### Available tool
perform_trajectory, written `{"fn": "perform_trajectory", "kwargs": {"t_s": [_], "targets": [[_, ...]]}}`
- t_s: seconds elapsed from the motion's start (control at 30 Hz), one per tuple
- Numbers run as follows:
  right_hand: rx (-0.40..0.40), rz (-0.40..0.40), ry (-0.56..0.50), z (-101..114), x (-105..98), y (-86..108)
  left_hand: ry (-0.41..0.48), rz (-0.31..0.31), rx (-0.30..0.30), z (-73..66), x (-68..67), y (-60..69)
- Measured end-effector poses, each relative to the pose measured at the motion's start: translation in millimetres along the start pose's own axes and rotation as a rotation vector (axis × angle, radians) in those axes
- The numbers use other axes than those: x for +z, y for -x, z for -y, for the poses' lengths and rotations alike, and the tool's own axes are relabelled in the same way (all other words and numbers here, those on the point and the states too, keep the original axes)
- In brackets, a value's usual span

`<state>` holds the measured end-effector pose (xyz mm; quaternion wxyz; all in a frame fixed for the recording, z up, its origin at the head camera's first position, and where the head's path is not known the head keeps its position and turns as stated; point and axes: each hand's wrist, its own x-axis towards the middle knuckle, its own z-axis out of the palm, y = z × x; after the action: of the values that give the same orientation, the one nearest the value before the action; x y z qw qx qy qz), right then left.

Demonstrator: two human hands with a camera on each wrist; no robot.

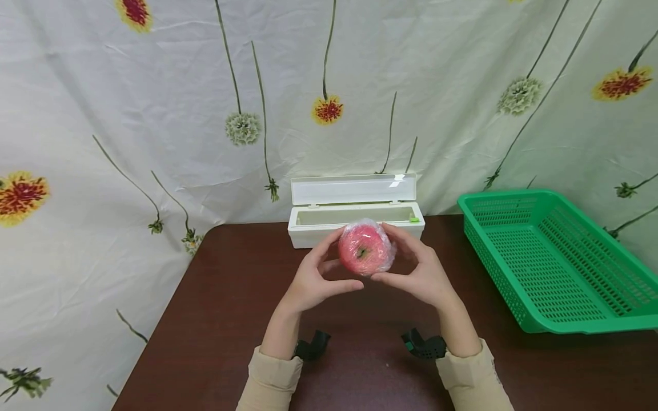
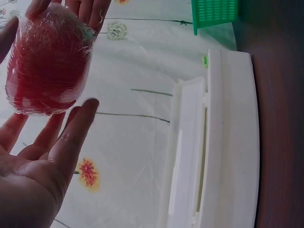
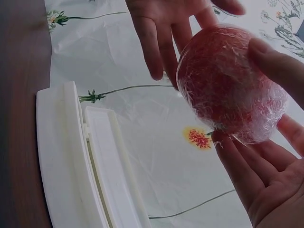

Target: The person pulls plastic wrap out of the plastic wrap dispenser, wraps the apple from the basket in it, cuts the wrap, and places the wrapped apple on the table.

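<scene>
A red apple (image 1: 364,249) wrapped in clear plastic film is held up above the table, its stem end facing the head camera. My right hand (image 1: 420,268) grips it, with the thumb on the near side and fingertips on the far side; the right wrist view shows this grip on the apple (image 3: 228,80). My left hand (image 1: 315,279) is at the apple's other side. Its fairly straight fingers touch the film, and the thumb stands away from the fruit. In the left wrist view, the left hand's fingers (image 2: 71,137) reach under the apple (image 2: 50,61).
Behind the hands stands a long white box (image 1: 354,214) with its lid raised and a small green piece at its right end. A green perforated basket (image 1: 514,291) sits on the right of the dark brown table (image 1: 216,342). A flowered white cloth (image 1: 180,85) hangs behind.
</scene>
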<state>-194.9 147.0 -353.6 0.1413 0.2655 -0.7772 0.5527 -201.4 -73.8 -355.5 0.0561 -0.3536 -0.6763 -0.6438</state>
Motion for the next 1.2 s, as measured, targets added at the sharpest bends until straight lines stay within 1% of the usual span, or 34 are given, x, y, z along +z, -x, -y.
{"fn": "perform_trajectory", "kwargs": {"t_s": [0.07, 0.13, 0.27, 0.4, 0.5, 0.73, 1.0, 1.2], "targets": [[-0.005, 0.009, -0.012, -8, 0, -0.2, -0.012, -0.012, 0.0, -7.0, 0.1, 0.3], [-0.03, 0.018, -0.033, -12, 1, -0.7, -0.029, -0.024, 0.007, -11.9, 0.1, 0.1], [-0.054, 0.025, -0.099, -15, 2, -1.7, -0.05, -0.041, 0.023, -14.1, 0.3, -1.7], [-0.033, 0.008, -0.142, -15, 3, -1.8, -0.047, -0.067, 0.004, -15.1, 1.1, -2.7], [-0.027, -0.005, -0.16, -16, 5, -1.5, -0.047, -0.088, -0.001, -15.4, 1.1, -2.6], [-0.063, -0.004, -0.198, -19, 8, -3.7, -0.055, -0.106, 0.039, -13.2, -0.4, -2.9], [-0.062, 0.004, -0.252, -24, 8, -4.2, -0.05, -0.114, 0.029, -10.8, 1.7, -3.3], [-0.039, 0.02, -0.26, -27, 6, -2.2, -0.062, -0.112, 0.015, -6.9, 2.9, -2.9]]}}
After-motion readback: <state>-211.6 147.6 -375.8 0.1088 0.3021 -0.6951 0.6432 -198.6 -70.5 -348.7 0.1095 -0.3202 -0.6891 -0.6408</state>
